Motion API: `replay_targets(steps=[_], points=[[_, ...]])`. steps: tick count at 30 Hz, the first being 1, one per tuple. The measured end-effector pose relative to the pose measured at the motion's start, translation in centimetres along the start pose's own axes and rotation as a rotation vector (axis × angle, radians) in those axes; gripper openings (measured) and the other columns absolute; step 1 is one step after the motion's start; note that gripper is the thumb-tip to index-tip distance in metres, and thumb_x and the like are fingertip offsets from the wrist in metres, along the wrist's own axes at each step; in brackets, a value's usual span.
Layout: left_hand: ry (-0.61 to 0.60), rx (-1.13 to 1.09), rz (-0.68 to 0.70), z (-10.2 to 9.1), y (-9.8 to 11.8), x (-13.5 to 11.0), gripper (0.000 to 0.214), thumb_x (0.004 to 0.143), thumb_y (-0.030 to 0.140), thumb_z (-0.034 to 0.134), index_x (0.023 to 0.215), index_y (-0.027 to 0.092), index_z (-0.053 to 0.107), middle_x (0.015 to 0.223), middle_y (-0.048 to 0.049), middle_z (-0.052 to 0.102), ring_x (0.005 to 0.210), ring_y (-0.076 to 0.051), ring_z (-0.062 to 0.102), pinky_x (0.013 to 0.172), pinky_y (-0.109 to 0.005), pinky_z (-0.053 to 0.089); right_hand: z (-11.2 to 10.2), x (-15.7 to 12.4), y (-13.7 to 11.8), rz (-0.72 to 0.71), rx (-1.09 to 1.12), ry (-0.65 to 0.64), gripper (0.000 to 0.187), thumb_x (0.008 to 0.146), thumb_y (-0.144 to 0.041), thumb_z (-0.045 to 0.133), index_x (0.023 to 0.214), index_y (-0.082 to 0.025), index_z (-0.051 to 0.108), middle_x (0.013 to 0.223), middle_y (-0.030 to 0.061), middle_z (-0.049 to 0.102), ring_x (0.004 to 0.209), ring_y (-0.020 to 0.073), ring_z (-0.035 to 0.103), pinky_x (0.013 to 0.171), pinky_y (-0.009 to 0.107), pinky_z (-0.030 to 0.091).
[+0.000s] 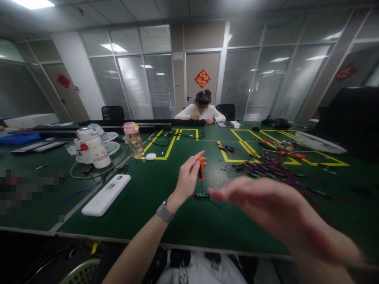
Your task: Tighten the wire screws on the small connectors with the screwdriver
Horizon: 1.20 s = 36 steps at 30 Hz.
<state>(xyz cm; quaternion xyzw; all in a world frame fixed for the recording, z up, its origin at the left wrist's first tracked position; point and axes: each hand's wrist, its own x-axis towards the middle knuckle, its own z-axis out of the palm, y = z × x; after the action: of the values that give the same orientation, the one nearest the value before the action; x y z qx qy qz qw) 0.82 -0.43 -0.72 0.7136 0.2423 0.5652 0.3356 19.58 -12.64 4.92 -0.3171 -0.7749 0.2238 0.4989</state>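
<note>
My left hand (189, 175), with a watch on its wrist, is closed around the orange and black handle of a screwdriver (201, 169). The screwdriver stands upright, and its thin shaft points down at a small green circuit board (202, 195) on the table. Red and blue wires show at the board's ends. Large and blurred in the foreground, my right hand (266, 209) reaches in from the right. Its fingertips overlap the right end of the board in the view; contact cannot be made out. Blur hides whether those fingers hold anything.
A heap of wired boards (266, 167) lies to the right. On the left are a white power bank-like device (106, 195), a white jug (94, 148) and a pink-lidded bottle (134, 140). Yellow tape (170, 148) marks the green table. Across it sits a person (203, 108).
</note>
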Motion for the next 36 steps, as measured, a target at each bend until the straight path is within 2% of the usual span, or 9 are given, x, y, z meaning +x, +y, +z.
replay_targets(steps=[4,7,10,15,21,27,29,33,36], points=[[0.008,0.002,0.039,0.1,0.2,-0.1,0.035,0.096,0.026,0.04,0.128,0.021,0.055,0.123,-0.0096,0.06,0.103,-0.018,0.062,0.09,-0.033,0.05,1.7,3.5,6.7,0.262,0.035,-0.054,0.038,0.086,-0.048,0.055,0.111,-0.022,0.066,0.113,0.0091,0.068,0.107,0.0256,0.062,0.094,0.042,0.049],[-0.021,-0.03,0.029,0.2,0.2,-0.1,0.036,0.096,0.027,0.042,0.13,0.021,0.052,0.121,-0.0101,0.06,0.101,-0.018,0.062,0.089,-0.033,0.051,3.6,2.9,11.9,0.368,-0.189,-0.17,0.035,0.074,-0.035,0.07,0.104,-0.017,0.069,0.104,0.0099,0.069,0.095,0.0253,0.064,0.088,0.041,0.05],[-0.023,-0.003,0.023,0.2,0.1,-0.1,0.032,0.094,0.027,0.048,0.124,0.02,0.057,0.11,-0.0086,0.063,0.097,-0.018,0.063,0.085,-0.03,0.052,5.2,1.5,14.7,0.351,-0.267,-0.285,0.032,0.069,-0.027,0.076,0.099,-0.017,0.07,0.092,0.0066,0.068,0.083,0.0214,0.063,0.076,0.033,0.051],[0.051,0.114,0.077,0.1,0.0,0.0,0.022,0.088,0.027,0.058,0.107,0.022,0.067,0.097,-0.0046,0.06,0.089,-0.015,0.06,0.078,-0.026,0.049,6.6,0.9,15.4,0.236,-0.372,-0.283,0.01,0.071,-0.021,0.074,0.081,-0.019,0.072,0.08,0.0028,0.064,0.08,0.0193,0.057,0.073,0.03,0.045],[-0.061,0.009,0.044,0.2,0.1,0.0,0.034,0.096,0.025,0.043,0.127,0.023,0.056,0.115,-0.0081,0.06,0.1,-0.017,0.061,0.088,-0.031,0.049,7.0,0.8,15.8,0.224,-0.326,-0.217,0.009,0.07,-0.017,0.076,0.077,-0.018,0.071,0.073,0.0017,0.063,0.073,0.0171,0.056,0.07,0.029,0.042],[0.056,0.137,0.079,0.0,0.0,0.3,0.021,0.084,0.025,0.063,0.104,0.021,0.068,0.095,-0.0045,0.061,0.087,-0.016,0.06,0.076,-0.025,0.05,7.1,0.8,15.5,0.241,-0.292,-0.181,0.007,0.068,-0.017,0.077,0.072,-0.016,0.071,0.072,0.0027,0.064,0.071,0.0173,0.056,0.066,0.028,0.042],[0.067,0.161,0.084,-0.1,0.0,0.4,0.022,0.085,0.027,0.061,0.105,0.022,0.068,0.096,-0.0047,0.061,0.086,-0.015,0.06,0.076,-0.025,0.05,7.0,0.9,15.5,0.234,-0.29,-0.182,0.008,0.068,-0.018,0.078,0.072,-0.016,0.071,0.072,0.0029,0.065,0.071,0.0174,0.056,0.067,0.028,0.042],[-0.034,0.009,0.03,-0.3,0.2,0.5,0.03,0.094,0.027,0.046,0.119,0.022,0.062,0.114,-0.0078,0.063,0.1,-0.017,0.062,0.089,-0.03,0.049,6.9,0.9,15.7,0.209,-0.232,-0.218,0.006,0.071,-0.021,0.076,0.073,-0.017,0.072,0.074,0.0034,0.066,0.074,0.0178,0.057,0.069,0.029,0.043],[-0.056,-0.083,-0.03,-0.2,0.1,0.4,0.032,0.093,0.027,0.049,0.122,0.02,0.059,0.115,-0.009,0.064,0.096,-0.017,0.065,0.085,-0.03,0.052,6.8,0.9,16.0,0.201,-0.204,-0.218,0.006,0.072,-0.022,0.075,0.074,-0.017,0.073,0.075,0.0036,0.066,0.075,0.0181,0.057,0.07,0.029,0.043]])
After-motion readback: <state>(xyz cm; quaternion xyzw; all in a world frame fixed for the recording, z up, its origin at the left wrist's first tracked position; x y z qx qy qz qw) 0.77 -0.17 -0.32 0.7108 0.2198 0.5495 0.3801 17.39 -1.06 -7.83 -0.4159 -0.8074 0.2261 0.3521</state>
